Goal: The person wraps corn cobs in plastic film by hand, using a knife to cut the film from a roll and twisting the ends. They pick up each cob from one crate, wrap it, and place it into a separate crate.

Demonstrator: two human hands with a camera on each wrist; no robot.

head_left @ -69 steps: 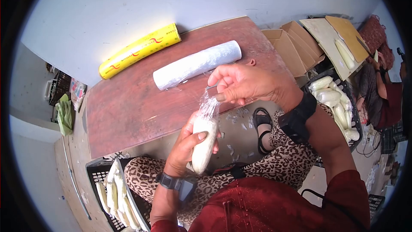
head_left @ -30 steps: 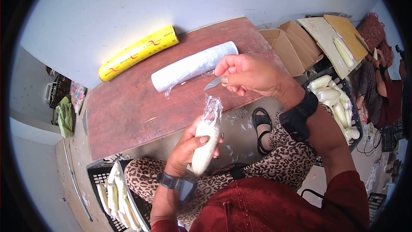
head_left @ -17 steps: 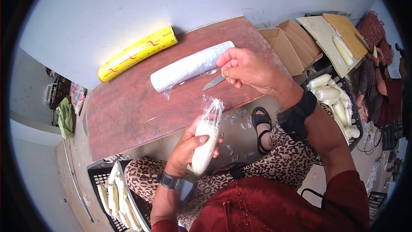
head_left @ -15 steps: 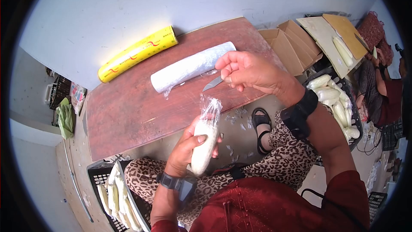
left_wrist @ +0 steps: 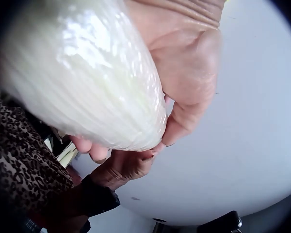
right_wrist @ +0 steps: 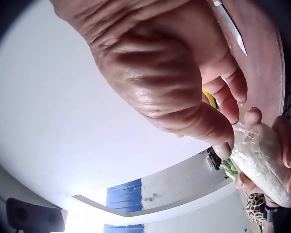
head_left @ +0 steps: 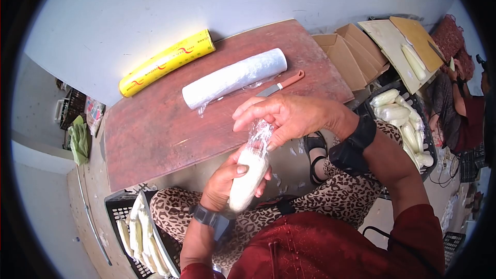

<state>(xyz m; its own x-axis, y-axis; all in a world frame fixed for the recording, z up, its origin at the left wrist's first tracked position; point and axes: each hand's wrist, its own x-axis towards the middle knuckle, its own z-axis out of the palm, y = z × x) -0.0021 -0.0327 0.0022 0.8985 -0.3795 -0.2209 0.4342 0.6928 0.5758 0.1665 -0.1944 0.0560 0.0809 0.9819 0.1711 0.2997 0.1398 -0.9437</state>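
My left hand point(head_left: 223, 178) grips a pale, oblong vegetable point(head_left: 247, 183) wrapped in clear cling film, with the thumb on top and the fingers curled beneath. Close up in the left wrist view, the wrapped vegetable point(left_wrist: 87, 73) has a glossy film skin with fine lengthwise lines. Loose, crumpled film point(head_left: 260, 133) sticks up from its far end. There my right hand point(head_left: 294, 119) hovers with fingers stretched over the film and the thumb tip right at its side. A knife point(head_left: 281, 86) with an orange-brown handle lies on the table behind the right hand; its blade point(right_wrist: 233, 29) shows in the right wrist view.
On the reddish-brown table point(head_left: 150, 139) lie a white film roll point(head_left: 235, 77) and a yellow printed roll point(head_left: 168, 63). Crates of pale vegetables stand at left point(head_left: 139, 237) and right point(head_left: 405, 124). Cardboard boxes point(head_left: 351, 57) sit beyond the table's right end, and another person point(head_left: 460, 108) is at far right.
The right hand has laid the knife on the table and come down and left to the film's loose end. The left hand still holds the wrapped vegetable in nearly the same place.
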